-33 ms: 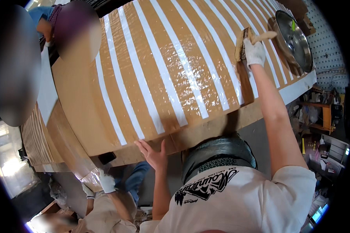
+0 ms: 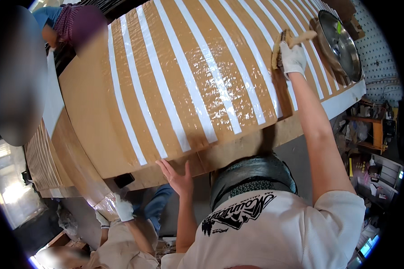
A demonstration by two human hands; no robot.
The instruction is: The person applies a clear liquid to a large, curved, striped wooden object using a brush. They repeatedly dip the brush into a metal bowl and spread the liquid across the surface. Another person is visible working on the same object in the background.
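My right hand (image 2: pixel 293 59), in a white glove, grips a wide flat brush (image 2: pixel 278 50) with a pale wooden handle. The brush rests on or just above brown sheets with white strips (image 2: pixel 220 87); whether the bristles touch cannot be made out. The sheets' surface is wet and shiny, brightest around the middle. My bare left hand (image 2: pixel 177 179) has its fingers spread, with the fingertips at the near edge of the brown sheet. To the right of the brush sits a round metal bowl (image 2: pixel 348 54) with something green at its rim.
At lower left, a co-worker's white-gloved hands (image 2: pixel 123 208) hold a shiny brown sheet (image 2: pixel 83 166). Another person (image 2: pixel 49 22) stands at far left. A small black object (image 2: pixel 123 180) lies by the table's near edge. A wooden shelf (image 2: pixel 375 134) and cluttered racks are on the right.
Hardly anything differs. The brush and my right hand have shifted very slightly. The person at far left has moved a little away to the left.
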